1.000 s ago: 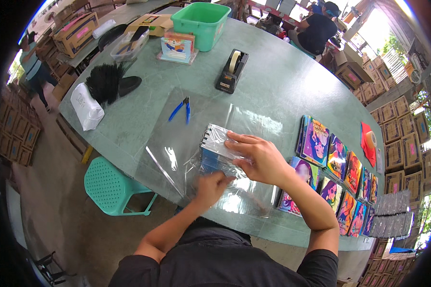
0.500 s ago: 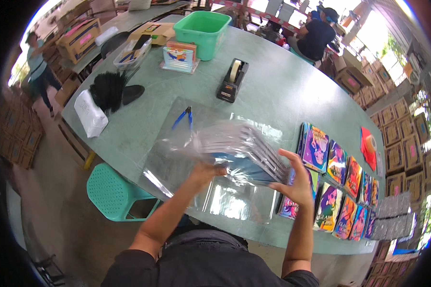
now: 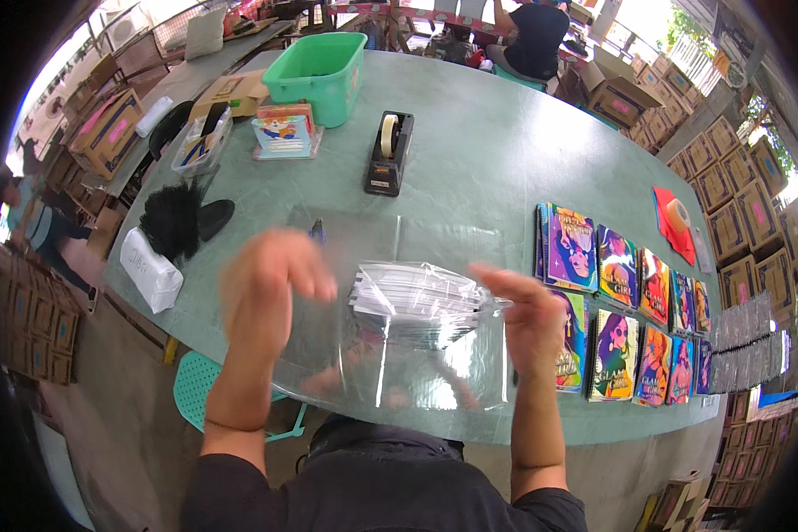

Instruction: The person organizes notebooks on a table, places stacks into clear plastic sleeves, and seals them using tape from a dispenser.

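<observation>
Item 1: bundle of booklets, mid-table, directly before the wearer, glossy film over it. Stage, as judged: the booklets are gathered into one block on the transparent sheet; the sheet's near part lies spread toward 6 o'clock, so the folding and closing look unfinished. No tape is seen on it. Orientation: long axis close to 9–3 o'clock, the 3 o'clock end dipping slightly toward 4; white page edges face up, spines not visible.

Item 2: left hand, at 9 o'clock, just beside the bundle; blurred, fingers loosely spread, nothing visible in them.

Item 3: right hand, at 3 o'clock, by the bundle's end; fingers and thumb part-spread; whether film is pinched between them cannot be told.

Item 4: blue-handled pliers, 10 o'clock, partly hidden.

Item 5: black tape dispenser, 12 o'clock.

Item 6: two rows of colourful spiral notebooks, 3 o'clock.

Item 7: green tub, 11 o'clock, far side.
</observation>
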{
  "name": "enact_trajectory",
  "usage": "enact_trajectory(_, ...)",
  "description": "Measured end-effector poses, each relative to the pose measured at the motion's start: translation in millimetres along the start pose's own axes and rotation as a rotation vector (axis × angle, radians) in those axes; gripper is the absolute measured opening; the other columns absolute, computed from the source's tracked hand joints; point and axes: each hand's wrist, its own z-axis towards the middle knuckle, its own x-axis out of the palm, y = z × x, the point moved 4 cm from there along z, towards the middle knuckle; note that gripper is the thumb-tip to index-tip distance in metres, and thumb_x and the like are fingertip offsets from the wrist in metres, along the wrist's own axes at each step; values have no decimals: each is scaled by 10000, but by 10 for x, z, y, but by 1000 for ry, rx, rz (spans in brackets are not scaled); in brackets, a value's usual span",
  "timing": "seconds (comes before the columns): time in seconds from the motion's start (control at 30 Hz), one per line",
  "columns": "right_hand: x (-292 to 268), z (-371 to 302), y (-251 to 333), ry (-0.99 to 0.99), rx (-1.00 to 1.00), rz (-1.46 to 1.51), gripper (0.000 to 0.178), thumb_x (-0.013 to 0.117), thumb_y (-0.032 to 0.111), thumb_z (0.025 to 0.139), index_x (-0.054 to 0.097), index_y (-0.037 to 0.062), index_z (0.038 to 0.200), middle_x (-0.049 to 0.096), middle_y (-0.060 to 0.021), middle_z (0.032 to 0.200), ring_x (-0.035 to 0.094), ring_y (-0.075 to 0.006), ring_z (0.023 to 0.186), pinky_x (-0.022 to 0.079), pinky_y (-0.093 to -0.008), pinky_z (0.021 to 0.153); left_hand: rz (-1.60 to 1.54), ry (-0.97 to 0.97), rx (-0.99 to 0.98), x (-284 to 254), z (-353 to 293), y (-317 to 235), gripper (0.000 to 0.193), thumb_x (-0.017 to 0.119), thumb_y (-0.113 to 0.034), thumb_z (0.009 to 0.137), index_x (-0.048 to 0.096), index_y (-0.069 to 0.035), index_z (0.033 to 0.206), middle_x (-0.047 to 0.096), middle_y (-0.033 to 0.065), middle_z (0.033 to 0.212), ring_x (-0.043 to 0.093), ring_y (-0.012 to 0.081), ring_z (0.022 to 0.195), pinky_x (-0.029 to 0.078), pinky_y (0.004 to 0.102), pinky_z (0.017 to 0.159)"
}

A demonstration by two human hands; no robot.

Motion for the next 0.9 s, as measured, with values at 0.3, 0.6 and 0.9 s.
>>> enact_trajectory(0.3, -439, -365, -979, -204, 255, -233, 1071, 925, 358, 455, 396, -16, 1308, 547, -103, 1184, 538, -199, 1095, 436, -316, 919, 643, -104, 161, -17, -367, 598, 746, 862, -388, 576, 507, -54, 1141, 544, 85, 1031, 536, 200, 988, 445, 318, 847)
enact_trajectory(0.6, -376, -366, -837, -173, 183, -535, 930, 916, 395, 473, 480, 7, 1197, 573, -71, 1102, 545, -174, 1022, 428, -322, 916, 101, -6, -451, -23, -178, 1089, 420, 775, -257, 754, 576, -43, 1057, 619, 46, 1010, 574, 129, 882, 473, 286, 796)
enact_trajectory(0.9, -421, -827, -736, -241, -243, -926, 781, 875, 225, 570, 476, 19, 1208, 510, -129, 1168, 507, -265, 1081, 410, -364, 925, 954, 827, 395, 801, -118, -51, 527, 670, -479, 770, 600, -58, 1078, 639, 99, 910, 613, 242, 817, 487, 348, 766)
